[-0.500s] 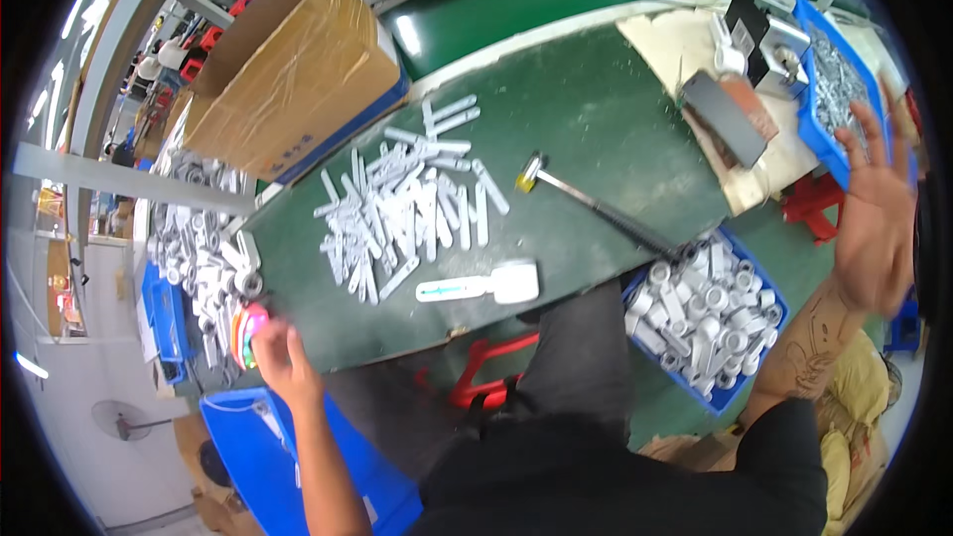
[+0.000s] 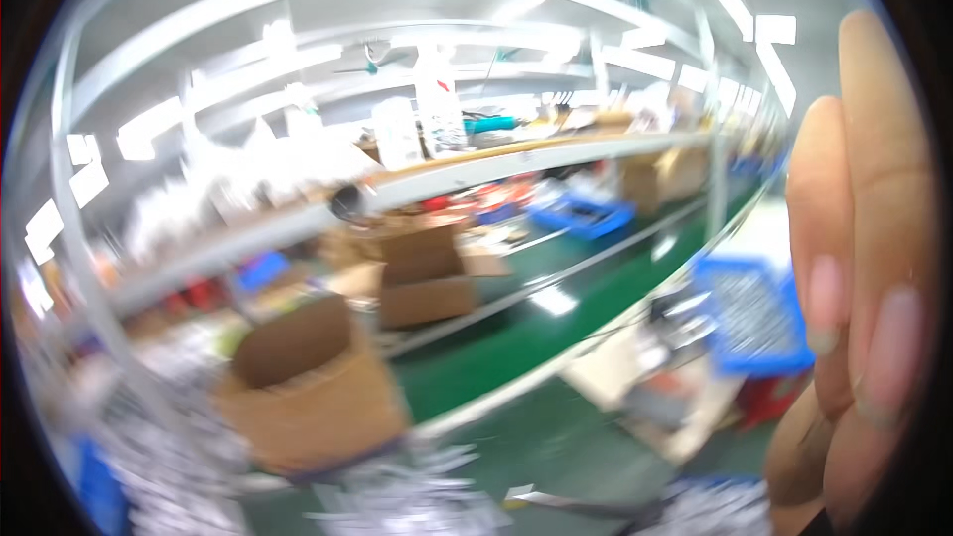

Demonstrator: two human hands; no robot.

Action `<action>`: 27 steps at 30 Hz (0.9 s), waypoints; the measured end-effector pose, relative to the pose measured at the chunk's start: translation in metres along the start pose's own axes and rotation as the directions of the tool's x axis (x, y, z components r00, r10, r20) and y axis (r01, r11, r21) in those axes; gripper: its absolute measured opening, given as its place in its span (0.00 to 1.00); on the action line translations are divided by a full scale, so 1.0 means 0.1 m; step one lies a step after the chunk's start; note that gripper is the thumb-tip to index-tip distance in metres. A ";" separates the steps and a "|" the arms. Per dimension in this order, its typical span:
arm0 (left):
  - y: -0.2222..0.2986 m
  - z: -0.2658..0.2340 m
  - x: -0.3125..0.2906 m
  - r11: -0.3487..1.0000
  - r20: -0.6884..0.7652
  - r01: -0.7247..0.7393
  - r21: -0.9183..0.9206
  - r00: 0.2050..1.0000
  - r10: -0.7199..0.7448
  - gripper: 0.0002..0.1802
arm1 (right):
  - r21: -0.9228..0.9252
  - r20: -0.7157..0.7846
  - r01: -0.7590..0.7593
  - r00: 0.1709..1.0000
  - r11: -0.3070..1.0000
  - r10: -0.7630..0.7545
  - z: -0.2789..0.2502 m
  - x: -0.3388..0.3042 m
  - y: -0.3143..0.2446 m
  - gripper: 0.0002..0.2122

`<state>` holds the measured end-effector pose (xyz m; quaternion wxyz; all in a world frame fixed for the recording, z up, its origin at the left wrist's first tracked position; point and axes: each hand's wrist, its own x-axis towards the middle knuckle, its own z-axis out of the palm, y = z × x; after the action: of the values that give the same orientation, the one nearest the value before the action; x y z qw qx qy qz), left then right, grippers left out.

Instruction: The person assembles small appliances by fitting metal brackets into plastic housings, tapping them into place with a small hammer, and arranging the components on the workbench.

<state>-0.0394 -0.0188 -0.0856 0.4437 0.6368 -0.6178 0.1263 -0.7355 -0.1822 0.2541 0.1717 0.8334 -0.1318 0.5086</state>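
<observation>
My right hand (image 2: 864,268) is raised very close at the right rim, partly cut off. Its fingers are bent, with the nails pointing down and the fingertips toward the palm; nothing shows in them. Behind it in view is a blue tray (image 2: 804,352) of small metal parts, apparently not touched. My left hand is out of view. A hammer (image 2: 571,504) lies on the green table (image 2: 556,437), blurred. Left of it is a heap of grey-white strip-shaped parts (image 2: 407,501). Below the tray, more pale parts (image 2: 715,508) are smeared by motion.
An open cardboard box (image 2: 318,407) stands at the table's left end, with another carton (image 2: 427,283) beyond. A metal-framed shelf (image 2: 556,154) crosses the background. A dark flat device (image 2: 655,402) lies on a pale board (image 2: 596,387) near the tray.
The view has swung upward from the table to the room. My right hand has come much closer, its fingers going from spread to bent. My left hand has left the view.
</observation>
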 end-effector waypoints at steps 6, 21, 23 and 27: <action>0.26 0.09 0.83 0.993 0.112 0.100 -0.068 0.989 -0.092 0.07 | 0.153 0.450 -0.129 0.892 0.980 0.047 0.69 1.07 -0.53 0.57; 0.29 1.25 1.43 0.987 0.587 -0.070 0.143 0.809 -0.028 0.35 | 0.317 0.604 -0.634 0.709 0.705 0.365 2.90 0.74 -1.56 0.45; 0.21 1.29 1.51 0.985 0.582 -0.054 0.163 0.812 -0.052 0.34 | 0.124 0.727 -0.696 0.548 0.707 0.413 3.14 0.06 -1.79 0.44; 0.00 1.19 1.56 0.984 0.613 -0.088 0.158 0.789 -0.027 0.35 | 0.072 0.753 -0.775 0.455 0.628 0.475 3.66 -0.83 -2.23 0.38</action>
<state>-0.0536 -0.2101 -0.0431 0.1586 0.6702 -0.7246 -0.0250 -0.3911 -0.1302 -0.0094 -0.2712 0.8584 -0.3799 0.2130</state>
